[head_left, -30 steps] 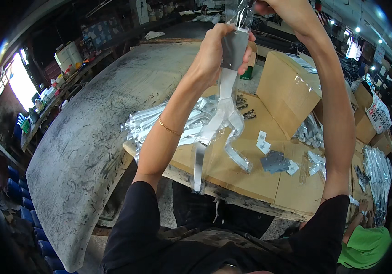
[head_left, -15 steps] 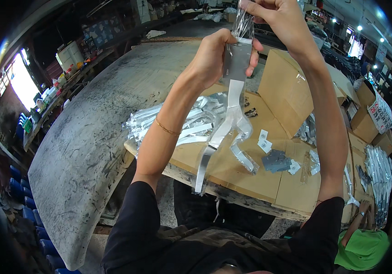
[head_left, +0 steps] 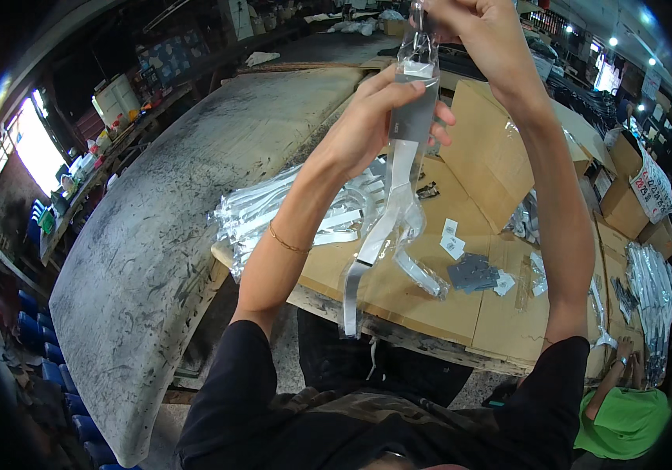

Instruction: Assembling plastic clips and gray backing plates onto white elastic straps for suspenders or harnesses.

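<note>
A long clear plastic bag (head_left: 420, 53) hangs upright in front of me. Inside it are a grey card (head_left: 412, 117) and a whitish strap (head_left: 400, 176) that splits into two ends lower down. My left hand (head_left: 363, 117) holds the bag at the card, thumb across the front and fingertips showing past the right side. Up at the top edge, my right hand (head_left: 481, 31) has its fingers closed on the upper end of the bag; its fingertips are partly blurred. The bag's lower end dangles above the table's near edge.
A pile of bagged straps (head_left: 297, 204) lies left on the cardboard-covered table (head_left: 445, 321). Grey cards (head_left: 473, 272) and small white tags (head_left: 451, 239) lie mid-table, beside an upright cardboard flap (head_left: 489, 149). At lower right, a co-worker in a green shirt (head_left: 626, 423) reaches toward more bagged straps (head_left: 649, 305).
The bag and card have dropped slightly. My left thumb has moved down from the card's white top edge onto the grey part, and the left fingers have loosened somewhat. My right hand stays at the top.
</note>
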A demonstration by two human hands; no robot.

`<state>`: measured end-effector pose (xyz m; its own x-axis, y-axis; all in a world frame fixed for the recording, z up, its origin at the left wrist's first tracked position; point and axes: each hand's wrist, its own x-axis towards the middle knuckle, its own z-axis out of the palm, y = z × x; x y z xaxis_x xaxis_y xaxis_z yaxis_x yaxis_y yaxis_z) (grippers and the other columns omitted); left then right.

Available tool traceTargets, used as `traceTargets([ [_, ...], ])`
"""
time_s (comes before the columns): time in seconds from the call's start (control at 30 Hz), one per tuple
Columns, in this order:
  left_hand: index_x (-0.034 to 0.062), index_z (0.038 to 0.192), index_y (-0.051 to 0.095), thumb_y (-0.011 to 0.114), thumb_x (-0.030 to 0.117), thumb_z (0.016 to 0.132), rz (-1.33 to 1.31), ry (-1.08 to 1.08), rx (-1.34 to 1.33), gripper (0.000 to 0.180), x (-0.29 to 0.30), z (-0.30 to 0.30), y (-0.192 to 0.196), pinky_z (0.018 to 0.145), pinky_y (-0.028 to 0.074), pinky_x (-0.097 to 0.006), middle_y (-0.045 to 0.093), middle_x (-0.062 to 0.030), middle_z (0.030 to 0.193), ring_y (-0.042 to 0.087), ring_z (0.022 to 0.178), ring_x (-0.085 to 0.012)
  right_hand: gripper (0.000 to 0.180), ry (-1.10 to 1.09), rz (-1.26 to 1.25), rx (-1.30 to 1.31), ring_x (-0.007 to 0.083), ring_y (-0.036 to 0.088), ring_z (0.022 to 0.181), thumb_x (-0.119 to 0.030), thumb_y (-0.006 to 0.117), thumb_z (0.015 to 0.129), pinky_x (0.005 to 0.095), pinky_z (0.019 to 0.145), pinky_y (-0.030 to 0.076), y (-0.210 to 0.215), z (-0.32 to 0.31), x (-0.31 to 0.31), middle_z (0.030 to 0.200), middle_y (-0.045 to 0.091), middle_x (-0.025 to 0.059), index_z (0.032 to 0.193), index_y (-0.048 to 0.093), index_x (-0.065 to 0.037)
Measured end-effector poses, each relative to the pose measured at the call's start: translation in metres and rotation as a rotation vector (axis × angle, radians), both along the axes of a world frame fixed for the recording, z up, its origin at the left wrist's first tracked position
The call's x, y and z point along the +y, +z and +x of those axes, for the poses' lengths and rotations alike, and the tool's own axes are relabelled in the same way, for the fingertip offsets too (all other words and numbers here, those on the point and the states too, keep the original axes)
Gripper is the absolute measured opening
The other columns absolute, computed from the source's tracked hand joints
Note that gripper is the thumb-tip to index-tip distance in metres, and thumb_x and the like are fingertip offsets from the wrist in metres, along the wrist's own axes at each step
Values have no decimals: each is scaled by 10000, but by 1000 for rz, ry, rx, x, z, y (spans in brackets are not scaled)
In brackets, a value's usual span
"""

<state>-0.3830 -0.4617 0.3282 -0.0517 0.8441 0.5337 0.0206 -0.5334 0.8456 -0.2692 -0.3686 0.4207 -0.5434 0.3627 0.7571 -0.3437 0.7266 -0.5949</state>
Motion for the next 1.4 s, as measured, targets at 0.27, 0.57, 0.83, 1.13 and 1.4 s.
traceTargets([
  [0.27, -16, 1067, 500, 280, 283, 939, -13, 17, -200, 393, 0, 4, 3, 571, 431, -330, 549, -104, 639, 503, 534, -185, 244, 47, -109, 13, 72, 563, 631, -153, 557, 924, 223, 584, 458, -3, -3, -3, 698, 616, 13, 808, 661, 35],
  [0.57, 14, 1011, 505, 307, 393, 955, 8, 37, -166, 431, -1, 10, 1, 592, 456, -321, 586, -118, 664, 550, 549, -200, 182, 41, -37, -55, 84, 595, 665, -103, 599, 894, 231, 597, 469, -11, -4, -5, 734, 656, 56, 807, 643, 50],
  [0.83, -5, 975, 551, 273, 385, 939, -23, 69, -133, 480, -1, 2, -3, 656, 473, -317, 617, -153, 709, 571, 586, -202, 188, 22, -1, -45, 85, 596, 660, -122, 594, 901, 223, 610, 470, -10, -7, -14, 746, 662, 59, 833, 645, 45],
  [1.13, -17, 911, 571, 339, 266, 846, -164, 11, -237, 372, -3, 0, 3, 637, 467, -316, 592, -120, 691, 536, 591, -186, 196, 35, 54, -113, 75, 570, 657, -139, 587, 909, 234, 611, 456, -12, -6, -18, 752, 653, 42, 861, 643, 43],
  [1.4, -18, 937, 568, 372, 267, 849, -100, 31, -169, 357, -8, 0, -2, 626, 464, -308, 588, -121, 714, 547, 631, -183, 289, -47, 31, -66, 76, 541, 655, -173, 546, 936, 228, 636, 431, -11, 4, -29, 718, 635, 33, 774, 654, 41],
])
